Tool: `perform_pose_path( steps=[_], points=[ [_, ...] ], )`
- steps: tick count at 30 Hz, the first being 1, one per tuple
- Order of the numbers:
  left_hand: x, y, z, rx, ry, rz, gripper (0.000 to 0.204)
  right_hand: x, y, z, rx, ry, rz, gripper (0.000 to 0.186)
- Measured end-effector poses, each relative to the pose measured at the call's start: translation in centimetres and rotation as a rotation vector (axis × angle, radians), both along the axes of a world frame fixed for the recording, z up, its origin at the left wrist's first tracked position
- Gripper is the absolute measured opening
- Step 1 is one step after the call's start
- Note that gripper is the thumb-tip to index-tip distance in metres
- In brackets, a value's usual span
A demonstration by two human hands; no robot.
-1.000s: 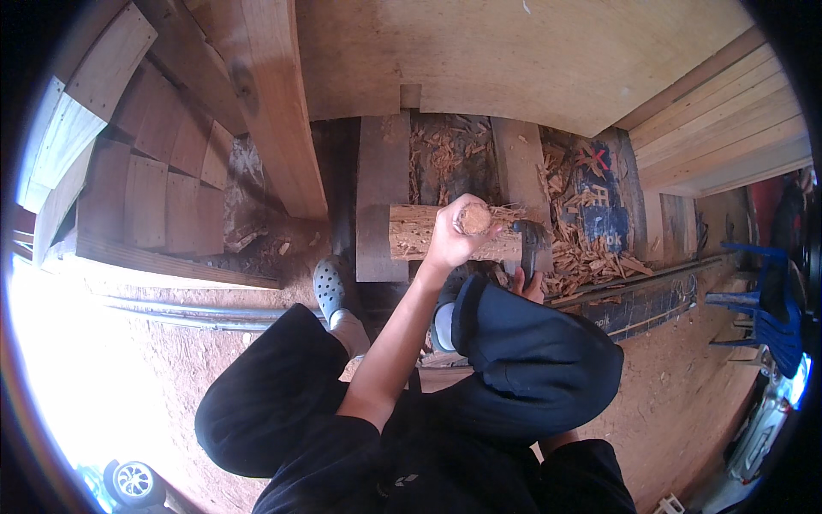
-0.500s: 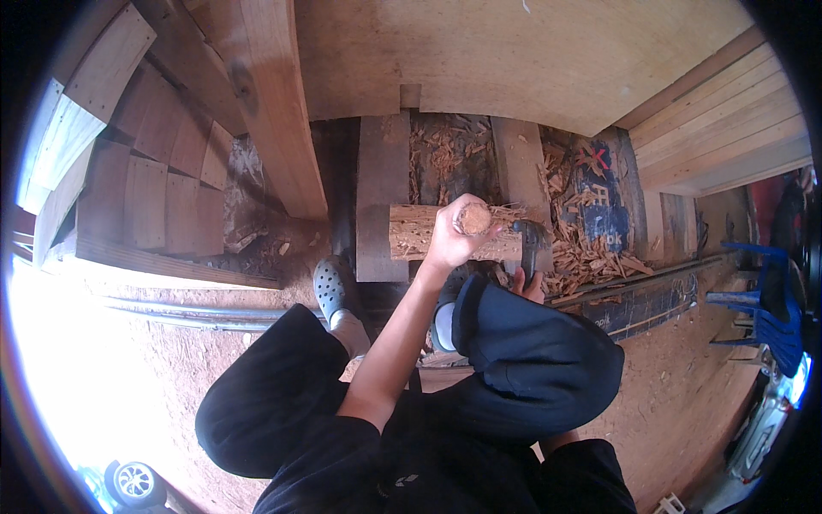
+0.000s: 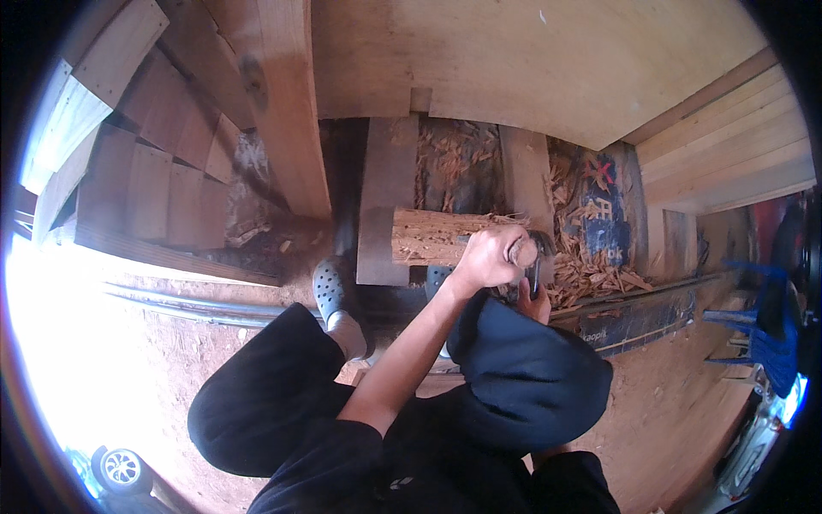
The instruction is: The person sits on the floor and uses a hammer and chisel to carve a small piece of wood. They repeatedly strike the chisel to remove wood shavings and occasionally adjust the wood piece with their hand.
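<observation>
My left hand (image 3: 488,259) is closed round a thick wooden stick (image 3: 522,252), whose round end points up toward me. It hangs over the right end of a rough wooden block (image 3: 428,238), pitted and chipped on its top. Just below and right of it, my right hand (image 3: 535,304) is wrapped round a dark, curved tool (image 3: 538,272), partly hidden by my left hand; its exact kind does not show. The block lies across two flat boards, the left board (image 3: 385,171) and the right board (image 3: 524,163).
Wood chips (image 3: 591,278) lie heaped to the right. A large plywood panel (image 3: 531,60) spans the far side. A wooden post (image 3: 287,111) and nailed panels (image 3: 154,188) stand at left. A blue chair (image 3: 775,343) is at far right. My left shoe (image 3: 330,287) stands beside the boards.
My left hand has moved right and slightly down with the stick, from above the block's middle to its right end beside the dark tool. My right hand has shifted slightly down.
</observation>
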State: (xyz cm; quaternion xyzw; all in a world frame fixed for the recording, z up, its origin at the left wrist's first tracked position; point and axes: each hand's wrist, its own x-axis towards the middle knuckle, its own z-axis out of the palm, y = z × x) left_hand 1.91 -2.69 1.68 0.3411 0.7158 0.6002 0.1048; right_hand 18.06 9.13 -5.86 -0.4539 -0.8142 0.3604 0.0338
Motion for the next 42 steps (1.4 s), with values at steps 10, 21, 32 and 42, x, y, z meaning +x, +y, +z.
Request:
perform_pose_path(
  steps=[10, 21, 32, 42],
  points=[
    [0.1, 0.7, -1.2, -0.025, 0.022, 0.071, 0.033, 2.5, -0.3, 14.9, -0.54, 0.252, -0.142, 0.025],
    [-0.6, 0.1, -0.5, 0.132, -0.169, 0.146, 0.026, 1.2, -2.5, 17.2, -0.294, 0.2, 0.294, 0.037],
    [-4.0, -1.5, 0.7, 0.144, -0.291, -0.236, 0.043, -0.2, -2.8, 18.2, -0.268, 0.091, 0.178, 0.039],
    [-4.3, -1.0, -1.1, 0.151, -0.279, -0.281, 0.037, -2.0, -5.1, 20.0, -0.101, 0.059, 0.298, 0.039]
  ],
)
